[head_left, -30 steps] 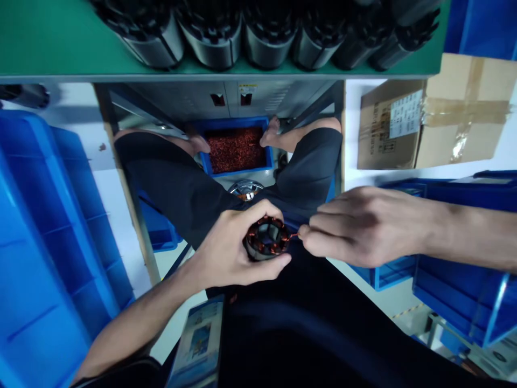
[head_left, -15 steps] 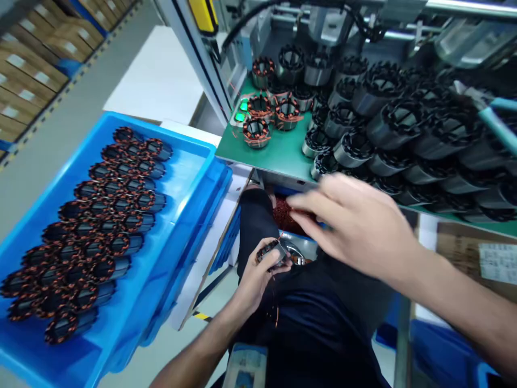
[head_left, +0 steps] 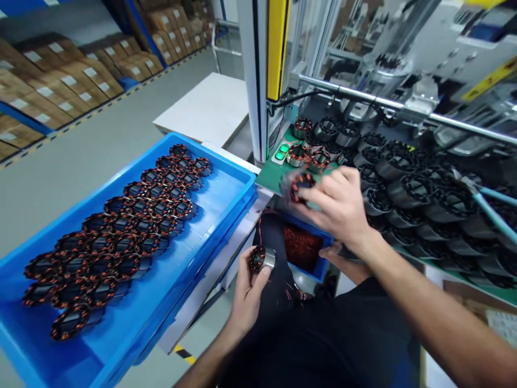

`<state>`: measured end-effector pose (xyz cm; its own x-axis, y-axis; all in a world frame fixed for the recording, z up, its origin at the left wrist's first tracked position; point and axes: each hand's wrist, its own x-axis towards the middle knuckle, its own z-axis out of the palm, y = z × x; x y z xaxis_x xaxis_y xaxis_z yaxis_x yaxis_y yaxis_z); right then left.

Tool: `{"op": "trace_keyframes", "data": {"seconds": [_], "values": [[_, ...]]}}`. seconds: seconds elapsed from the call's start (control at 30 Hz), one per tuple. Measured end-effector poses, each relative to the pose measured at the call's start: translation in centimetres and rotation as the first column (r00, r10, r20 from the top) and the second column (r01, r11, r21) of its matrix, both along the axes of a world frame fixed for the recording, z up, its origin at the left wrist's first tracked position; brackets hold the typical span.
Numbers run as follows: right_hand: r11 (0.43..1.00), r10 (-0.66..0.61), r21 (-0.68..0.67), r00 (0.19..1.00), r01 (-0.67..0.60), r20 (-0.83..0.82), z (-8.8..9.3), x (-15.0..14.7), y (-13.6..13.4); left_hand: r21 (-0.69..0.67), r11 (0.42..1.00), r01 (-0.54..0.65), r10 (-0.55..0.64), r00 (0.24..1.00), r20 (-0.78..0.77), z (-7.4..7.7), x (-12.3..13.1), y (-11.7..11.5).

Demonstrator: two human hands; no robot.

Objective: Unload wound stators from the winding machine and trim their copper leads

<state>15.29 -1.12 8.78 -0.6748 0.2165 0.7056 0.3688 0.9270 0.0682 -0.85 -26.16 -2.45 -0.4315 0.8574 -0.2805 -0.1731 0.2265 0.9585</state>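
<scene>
My left hand [head_left: 248, 288] is closed around a wound motor stator [head_left: 267, 260], a short steel ring with black slots and copper windings. A loose copper wire rises from this stator. Over the front edge of the green work surface [head_left: 269, 177], my right hand [head_left: 341, 202] grips a second stator [head_left: 301, 186], which is smeared by motion. Behind it, several wound stators [head_left: 319, 159] with loose wire ends stand near two lit green buttons [head_left: 282, 151]. Bare black-and-steel stators [head_left: 416, 188] are stacked to the right.
At left, a blue tray [head_left: 226, 172] holds rows of wound stators [head_left: 139, 207]. Below the work surface sits a blue bin [head_left: 319, 272] of copper wire scraps [head_left: 301, 248]. Pliers [head_left: 468, 183] with light blue handles lie on the stators. A metal rail [head_left: 363, 99] crosses behind.
My right hand was empty and blurred above my lap; now it has the front-left stator off the green surface. My left hand still holds its stator. The view has tilted up.
</scene>
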Motion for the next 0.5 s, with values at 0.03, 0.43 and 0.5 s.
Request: {"op": "trace_keyframes", "data": {"seconds": [0.03,0.43,0.5], "values": [[0.997,0.064,-0.044,0.997,-0.065,-0.041,0.3,1.5,-2.2,0.021,0.999,0.039,-0.038,0.997,-0.069,0.3,-0.5,0.7],[0.695,-0.275,-0.717,0.942,0.057,-0.192,-10.2,13.6,-22.9,0.128,0.898,0.421,-0.157,0.578,-0.801,5.4,0.3,18.8],[0.691,-0.321,-0.717,0.927,0.091,-0.192,-11.3,14.9,-24.3,0.111,0.89,0.442,-0.162,0.535,-0.829,4.8,1.4,21.1]]}}
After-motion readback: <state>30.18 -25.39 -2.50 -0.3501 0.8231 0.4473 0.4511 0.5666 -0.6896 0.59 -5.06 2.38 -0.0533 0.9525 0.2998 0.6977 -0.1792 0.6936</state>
